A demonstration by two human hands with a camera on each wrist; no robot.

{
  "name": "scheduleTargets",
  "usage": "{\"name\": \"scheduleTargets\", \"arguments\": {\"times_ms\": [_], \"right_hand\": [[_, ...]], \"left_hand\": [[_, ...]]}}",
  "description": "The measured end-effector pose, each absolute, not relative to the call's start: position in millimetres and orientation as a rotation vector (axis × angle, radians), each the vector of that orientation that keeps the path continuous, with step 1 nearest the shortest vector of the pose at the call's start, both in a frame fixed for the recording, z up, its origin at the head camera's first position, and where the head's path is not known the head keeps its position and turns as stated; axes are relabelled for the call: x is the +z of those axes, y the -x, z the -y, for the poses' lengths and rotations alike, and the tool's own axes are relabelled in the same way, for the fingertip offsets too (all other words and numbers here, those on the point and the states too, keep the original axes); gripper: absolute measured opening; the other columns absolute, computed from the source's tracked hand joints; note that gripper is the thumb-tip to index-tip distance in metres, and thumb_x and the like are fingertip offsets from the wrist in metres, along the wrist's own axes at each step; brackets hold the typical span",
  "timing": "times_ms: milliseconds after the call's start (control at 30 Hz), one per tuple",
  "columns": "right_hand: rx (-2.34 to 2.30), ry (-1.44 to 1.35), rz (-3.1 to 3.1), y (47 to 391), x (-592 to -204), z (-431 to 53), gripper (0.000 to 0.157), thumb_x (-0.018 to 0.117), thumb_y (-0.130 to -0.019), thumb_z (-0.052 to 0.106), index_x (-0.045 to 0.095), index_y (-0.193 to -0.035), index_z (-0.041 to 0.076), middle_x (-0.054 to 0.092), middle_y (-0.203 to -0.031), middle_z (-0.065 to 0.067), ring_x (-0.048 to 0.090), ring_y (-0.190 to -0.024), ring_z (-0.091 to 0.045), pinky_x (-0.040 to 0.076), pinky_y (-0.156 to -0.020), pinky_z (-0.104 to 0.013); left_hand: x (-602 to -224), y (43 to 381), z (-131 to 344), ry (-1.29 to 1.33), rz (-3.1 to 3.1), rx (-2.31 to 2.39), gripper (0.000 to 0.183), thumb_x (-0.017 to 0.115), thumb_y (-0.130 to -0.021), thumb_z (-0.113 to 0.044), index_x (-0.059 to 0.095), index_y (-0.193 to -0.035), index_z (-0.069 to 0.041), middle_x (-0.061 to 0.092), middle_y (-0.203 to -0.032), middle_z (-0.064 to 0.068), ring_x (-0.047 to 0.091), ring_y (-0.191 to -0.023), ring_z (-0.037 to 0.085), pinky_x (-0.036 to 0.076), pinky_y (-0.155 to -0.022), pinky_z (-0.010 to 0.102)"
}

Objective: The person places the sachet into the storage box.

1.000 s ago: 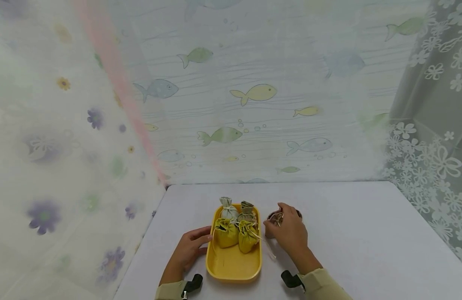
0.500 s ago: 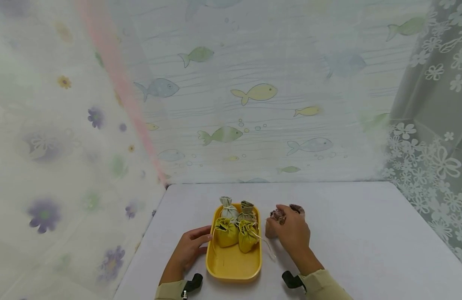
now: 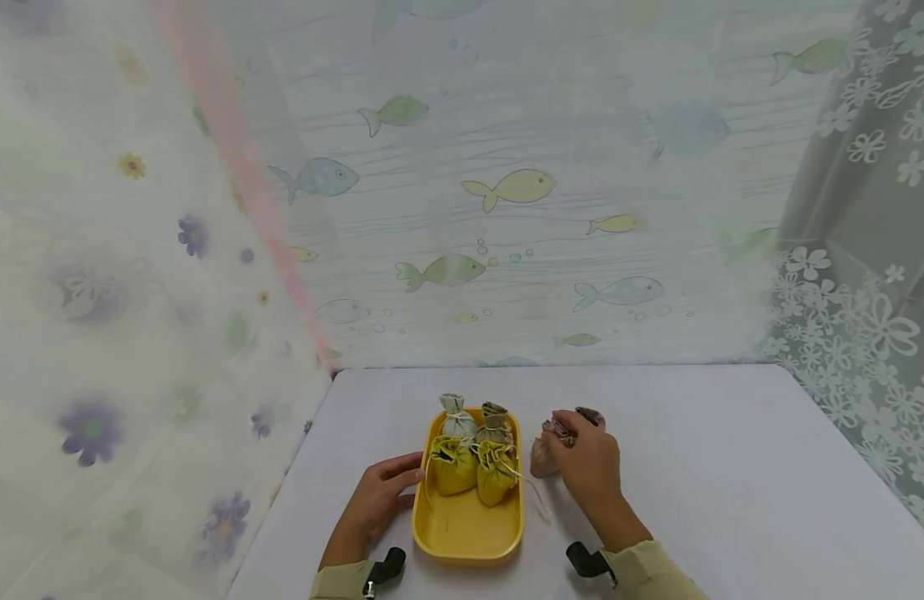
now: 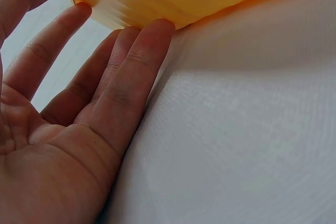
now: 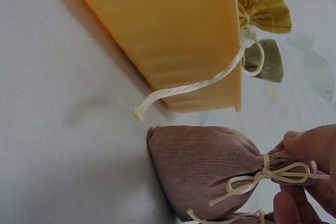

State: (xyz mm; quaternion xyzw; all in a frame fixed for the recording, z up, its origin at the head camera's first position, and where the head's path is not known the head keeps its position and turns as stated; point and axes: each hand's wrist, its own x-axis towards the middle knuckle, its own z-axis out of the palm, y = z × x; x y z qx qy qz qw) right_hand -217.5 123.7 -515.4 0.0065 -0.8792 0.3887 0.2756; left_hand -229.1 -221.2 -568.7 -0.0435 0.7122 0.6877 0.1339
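Note:
My right hand [image 3: 592,467] pinches the gathered neck of a mauve-brown drawstring pouch [image 5: 205,166] between thumb and fingers. Its base appears to touch the white table, and a cream cord is tied in a bow at its neck. A second brownish pouch [image 3: 592,416] is mostly hidden behind that hand. The fingertips of my left hand [image 3: 377,497] touch the left side of a yellow tray [image 3: 467,537], fingers extended. In the tray's far half stand two yellow-green pouches [image 3: 454,472], a pale grey pouch [image 3: 457,427] and an olive pouch [image 3: 492,427].
A loose cream cord [image 5: 194,85] hangs over the tray's right wall towards the table [image 3: 716,483]. Behind the table hangs a fish-print curtain [image 3: 506,250]. Flowered sheeting [image 3: 132,333] covers the left side and lace-patterned fabric [image 3: 874,333] the right.
My right hand has shifted slightly right, and its fingers have drawn together at the neck of the mauve-brown pouch, showing more of the pouch. My left hand and the tray stay put.

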Motion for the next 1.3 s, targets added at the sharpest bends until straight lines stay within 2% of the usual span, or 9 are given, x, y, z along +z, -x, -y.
{"name": "scheduleTargets", "arguments": {"times_ms": [400,667,1300], "right_hand": [[1.06,-0.093,2.273,210,-496,-124,0.031,0.087,-0.083,0.012,0.078,-0.112,0.008,0.08,-0.103,-0.006,0.077,-0.086,-0.017,0.065,-0.07,-0.036],[1.067,-0.138,2.251,205,-482,-123,0.03,0.087,-0.083,0.012,0.077,-0.112,0.011,0.08,-0.101,-0.002,0.072,-0.079,-0.009,0.062,-0.066,-0.024],[1.159,-0.287,2.155,184,-445,-114,0.029,0.087,-0.083,0.012,0.077,-0.11,0.009,0.079,-0.102,0.002,0.073,-0.086,-0.007,0.063,-0.071,-0.023]], "left_hand": [[-565,227,221,0.132,-2.053,2.003,0.071,0.086,-0.081,-0.044,0.066,-0.14,-0.01,0.061,-0.147,0.012,0.067,-0.122,0.021,0.061,-0.094,0.038],[-565,227,221,0.13,-2.049,2.005,0.07,0.086,-0.082,-0.043,0.066,-0.14,-0.01,0.061,-0.147,0.012,0.067,-0.122,0.021,0.061,-0.094,0.038],[-562,224,221,0.114,-2.043,2.02,0.06,0.08,-0.091,-0.035,0.064,-0.14,-0.006,0.062,-0.145,0.013,0.067,-0.12,0.021,0.062,-0.094,0.039]]}}
